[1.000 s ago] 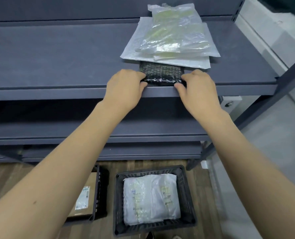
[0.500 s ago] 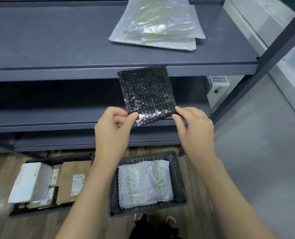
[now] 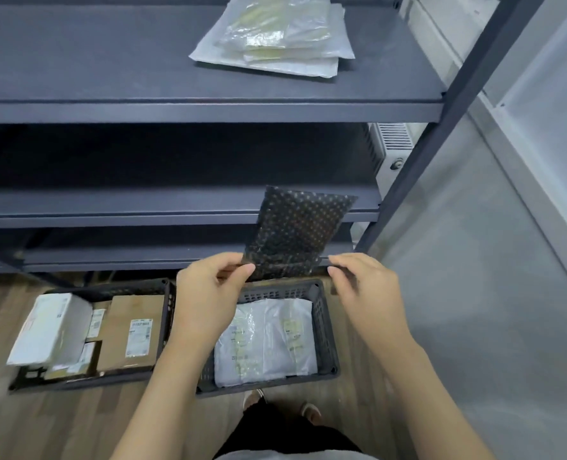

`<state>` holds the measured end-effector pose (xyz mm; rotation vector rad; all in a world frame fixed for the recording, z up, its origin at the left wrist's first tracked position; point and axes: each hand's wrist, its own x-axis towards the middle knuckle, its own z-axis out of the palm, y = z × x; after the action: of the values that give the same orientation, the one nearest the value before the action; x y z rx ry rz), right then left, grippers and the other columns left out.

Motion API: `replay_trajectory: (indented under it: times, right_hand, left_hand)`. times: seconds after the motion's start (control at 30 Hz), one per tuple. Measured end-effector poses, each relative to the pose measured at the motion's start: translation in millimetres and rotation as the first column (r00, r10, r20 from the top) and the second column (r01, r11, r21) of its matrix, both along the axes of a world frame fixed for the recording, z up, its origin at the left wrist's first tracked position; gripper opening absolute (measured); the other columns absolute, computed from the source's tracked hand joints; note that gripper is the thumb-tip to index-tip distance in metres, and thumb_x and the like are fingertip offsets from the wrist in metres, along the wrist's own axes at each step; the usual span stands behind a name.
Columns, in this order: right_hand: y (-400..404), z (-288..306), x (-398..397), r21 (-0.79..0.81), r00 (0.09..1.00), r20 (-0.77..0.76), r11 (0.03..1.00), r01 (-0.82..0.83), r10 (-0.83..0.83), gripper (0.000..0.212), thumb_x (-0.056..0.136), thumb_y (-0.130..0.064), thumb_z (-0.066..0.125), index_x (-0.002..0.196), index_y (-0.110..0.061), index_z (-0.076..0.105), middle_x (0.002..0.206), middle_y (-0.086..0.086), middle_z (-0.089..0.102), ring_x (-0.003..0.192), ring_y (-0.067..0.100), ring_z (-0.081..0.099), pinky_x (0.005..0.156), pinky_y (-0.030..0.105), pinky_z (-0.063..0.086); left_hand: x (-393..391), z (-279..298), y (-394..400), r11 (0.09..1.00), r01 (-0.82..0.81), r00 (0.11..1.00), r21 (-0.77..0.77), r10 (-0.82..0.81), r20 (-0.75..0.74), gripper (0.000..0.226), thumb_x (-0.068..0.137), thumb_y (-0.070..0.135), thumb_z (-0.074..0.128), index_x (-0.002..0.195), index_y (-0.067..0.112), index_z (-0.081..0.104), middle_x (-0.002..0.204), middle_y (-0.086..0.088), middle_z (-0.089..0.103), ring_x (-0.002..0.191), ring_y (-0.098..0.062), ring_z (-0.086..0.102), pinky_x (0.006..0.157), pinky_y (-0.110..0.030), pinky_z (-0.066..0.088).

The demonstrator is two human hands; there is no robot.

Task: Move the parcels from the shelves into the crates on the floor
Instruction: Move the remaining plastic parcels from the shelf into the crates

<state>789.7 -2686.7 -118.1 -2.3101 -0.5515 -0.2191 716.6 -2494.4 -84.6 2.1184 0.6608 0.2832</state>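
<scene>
A stockroom: dark metal shelving (image 3: 209, 111) holds bagged parcels (image 3: 275, 38), with labelled boxes (image 3: 133, 330) in floor crates (image 3: 325, 327).

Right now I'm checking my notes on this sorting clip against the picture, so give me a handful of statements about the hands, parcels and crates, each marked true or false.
1. The left hand pinches the black bubble mailer at its lower corner. True.
2. The right hand grips a cardboard box. False: its fingers are by the mailer's lower right edge, and no box is in it.
3. The right crate already holds pale plastic mailers. True.
4. The top shelf holds only cardboard boxes. False: a stack of clear and white plastic bags lies on it.
5. The left crate holds cardboard boxes. True.
</scene>
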Motion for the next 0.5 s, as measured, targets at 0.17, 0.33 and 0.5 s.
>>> replay_trajectory:
  times: [0.17, 0.33, 0.5]
  right_hand:
    - [-33, 25, 4, 0.229, 0.967, -0.233, 0.96, 0.162, -0.108, 0.016, 0.09, -0.018, 0.062, 0.105, -0.018, 0.069, 0.088, -0.011, 0.067, 0.079, -0.006, 0.057, 0.075, 0.006, 0.043]
    - [-51, 46, 4, 0.274, 0.983, -0.18, 0.962, 0.018, 0.033, 0.026, 0.088, -0.02, 0.065, 0.111, -0.029, 0.059, 0.091, -0.011, 0.063, 0.077, 0.005, 0.056, 0.074, 0.015, 0.046]
    - [-55, 60, -4, 0.113, 0.963, 0.104, 0.959, -0.26, 0.249, 0.024, 0.087, -0.026, 0.063, 0.111, -0.022, 0.067, 0.086, -0.016, 0.056, 0.072, 0.002, 0.051, 0.072, 0.013, 0.042]
  left_hand:
    - [-12, 11, -18, 0.933, 0.01, 0.979, 0.361, -0.083, 0.187, 0.01, 0.08, 0.006, 0.072, 0.089, 0.01, 0.075, 0.083, 0.007, 0.068, 0.077, -0.018, 0.064, 0.075, -0.028, 0.049]
    - [-24, 14, -28, 0.817, -0.008, 0.962, 0.577, -0.15, 0.227, 0.013, 0.078, 0.005, 0.074, 0.088, 0.013, 0.076, 0.08, 0.001, 0.067, 0.07, -0.022, 0.06, 0.066, -0.041, 0.049]
    - [-36, 28, -47, 0.675, -0.108, 0.945, 0.73, -0.16, 0.287, 0.008, 0.08, 0.007, 0.073, 0.083, 0.014, 0.076, 0.071, 0.001, 0.061, 0.061, -0.022, 0.051, 0.066, -0.032, 0.025]
